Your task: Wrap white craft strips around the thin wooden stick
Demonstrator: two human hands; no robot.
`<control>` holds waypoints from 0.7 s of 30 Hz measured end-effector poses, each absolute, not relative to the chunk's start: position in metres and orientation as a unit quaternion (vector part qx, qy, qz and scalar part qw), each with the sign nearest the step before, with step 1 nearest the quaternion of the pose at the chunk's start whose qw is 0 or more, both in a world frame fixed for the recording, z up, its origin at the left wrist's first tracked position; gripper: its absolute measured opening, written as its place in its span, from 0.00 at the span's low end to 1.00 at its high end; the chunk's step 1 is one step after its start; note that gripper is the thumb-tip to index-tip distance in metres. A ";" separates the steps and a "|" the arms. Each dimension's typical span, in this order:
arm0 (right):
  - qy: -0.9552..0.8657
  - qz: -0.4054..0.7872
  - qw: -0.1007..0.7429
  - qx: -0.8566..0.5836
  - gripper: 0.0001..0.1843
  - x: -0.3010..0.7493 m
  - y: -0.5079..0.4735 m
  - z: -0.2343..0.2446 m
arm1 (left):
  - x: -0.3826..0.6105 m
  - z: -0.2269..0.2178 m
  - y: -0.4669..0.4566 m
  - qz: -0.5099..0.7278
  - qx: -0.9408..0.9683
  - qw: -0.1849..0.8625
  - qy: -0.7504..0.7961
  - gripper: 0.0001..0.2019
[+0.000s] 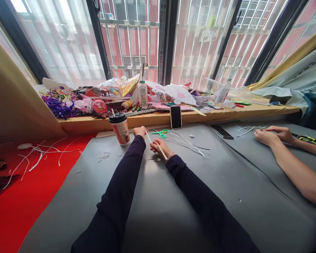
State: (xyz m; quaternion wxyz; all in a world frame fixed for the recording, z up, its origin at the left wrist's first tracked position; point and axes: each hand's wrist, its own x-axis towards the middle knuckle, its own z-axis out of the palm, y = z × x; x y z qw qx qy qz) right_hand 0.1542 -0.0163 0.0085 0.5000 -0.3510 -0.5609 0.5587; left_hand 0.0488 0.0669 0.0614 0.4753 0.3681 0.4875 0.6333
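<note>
My left hand [140, 131] is closed in a fist near the back of the grey table. From it a thin white strip [149, 136] runs taut toward my right hand [160, 147]. The fingers of my right hand are pinched at the strip's other end, and a thin pale wooden stick [162, 151] lies in that same hand, pointing back along the wrist. Green-handled scissors [162, 133] rest just beyond my hands. Several long white cords [186, 142] are spread out to the right of them.
A lidded paper cup [119, 130] with a straw stands left of my hands. A phone [176, 117] leans on the cluttered sill; another phone [222, 132] lies flat. Small grey clippings [104, 157] lie on the table [158, 211]. Another person's hands [274, 135] work at the right.
</note>
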 end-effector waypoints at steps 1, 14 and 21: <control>-0.563 0.562 0.497 -0.347 0.24 0.157 -0.016 0.008 | 0.046 0.062 0.064 0.636 0.366 0.477 0.484 0.02; -0.597 0.609 0.423 -0.307 0.23 0.170 -0.033 0.013 | -0.012 0.015 -0.029 0.533 0.367 0.680 0.345 0.14; -0.681 0.588 0.311 -0.305 0.22 0.165 -0.033 0.010 | -0.011 0.010 -0.025 0.538 0.370 0.695 0.302 0.12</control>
